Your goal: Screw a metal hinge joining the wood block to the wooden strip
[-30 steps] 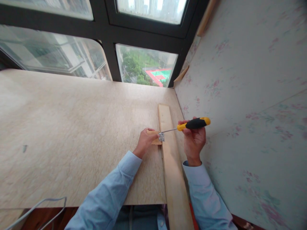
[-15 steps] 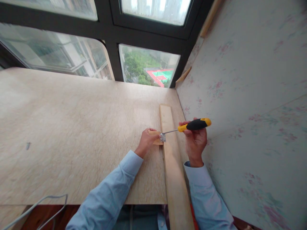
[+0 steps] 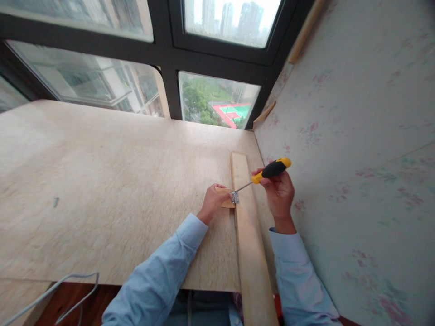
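Observation:
My right hand (image 3: 279,192) is closed round the yellow and black handle of a screwdriver (image 3: 270,170). Its metal shaft slants down to the left, with the tip on a small silver hinge (image 3: 234,197). The hinge sits where a small wood block (image 3: 225,198) meets a long wooden plank (image 3: 248,231). My left hand (image 3: 213,204) is closed on the small block and presses it against the plank's left edge. Both sleeves are light blue.
The plank lies on a wide pale board tabletop (image 3: 102,190), close to a flowered wall (image 3: 356,136) on the right. Dark-framed windows (image 3: 170,54) stand behind. A grey wire (image 3: 61,290) loops below the board's front edge at the lower left.
The screwdriver handle has tilted a little more upright and shifted left. The camera has moved slightly, so everything sits a bit further right and lower. Both hands keep their grip.

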Demonstrator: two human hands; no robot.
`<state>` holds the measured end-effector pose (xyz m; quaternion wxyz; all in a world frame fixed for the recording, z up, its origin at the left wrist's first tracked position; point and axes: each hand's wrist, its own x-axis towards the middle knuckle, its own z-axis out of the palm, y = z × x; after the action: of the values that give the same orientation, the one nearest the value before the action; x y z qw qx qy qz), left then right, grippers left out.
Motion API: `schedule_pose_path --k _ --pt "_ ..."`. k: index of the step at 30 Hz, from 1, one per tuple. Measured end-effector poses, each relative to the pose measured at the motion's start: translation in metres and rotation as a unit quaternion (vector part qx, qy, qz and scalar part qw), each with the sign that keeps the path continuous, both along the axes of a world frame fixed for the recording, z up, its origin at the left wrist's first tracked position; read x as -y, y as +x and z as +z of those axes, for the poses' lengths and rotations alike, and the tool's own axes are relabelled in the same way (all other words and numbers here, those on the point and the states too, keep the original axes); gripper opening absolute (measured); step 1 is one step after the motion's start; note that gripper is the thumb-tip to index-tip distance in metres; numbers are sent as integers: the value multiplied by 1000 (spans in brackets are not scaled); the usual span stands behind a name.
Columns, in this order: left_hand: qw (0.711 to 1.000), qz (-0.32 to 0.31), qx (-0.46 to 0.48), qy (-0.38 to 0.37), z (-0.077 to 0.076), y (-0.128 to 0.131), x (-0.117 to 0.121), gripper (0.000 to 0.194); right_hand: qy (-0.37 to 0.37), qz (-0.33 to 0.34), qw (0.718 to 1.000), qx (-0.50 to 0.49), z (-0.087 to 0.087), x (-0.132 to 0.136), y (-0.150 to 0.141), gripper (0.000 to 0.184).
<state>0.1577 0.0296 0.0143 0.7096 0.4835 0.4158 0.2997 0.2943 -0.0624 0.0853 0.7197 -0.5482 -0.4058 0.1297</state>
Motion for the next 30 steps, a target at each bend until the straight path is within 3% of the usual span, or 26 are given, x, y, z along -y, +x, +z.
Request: schedule_pose_path --k 14,23,30 --pt "1000 21 4 -4 4 0 2 34 -58 165 985 0 22 -26 22 40" --pt "1000 24 -2 -5 9 0 3 33 -53 213 976 -10 22 -35 31 39" --pt "1000 13 -2 -4 7 0 2 32 -49 206 977 -17 21 -35 33 39"
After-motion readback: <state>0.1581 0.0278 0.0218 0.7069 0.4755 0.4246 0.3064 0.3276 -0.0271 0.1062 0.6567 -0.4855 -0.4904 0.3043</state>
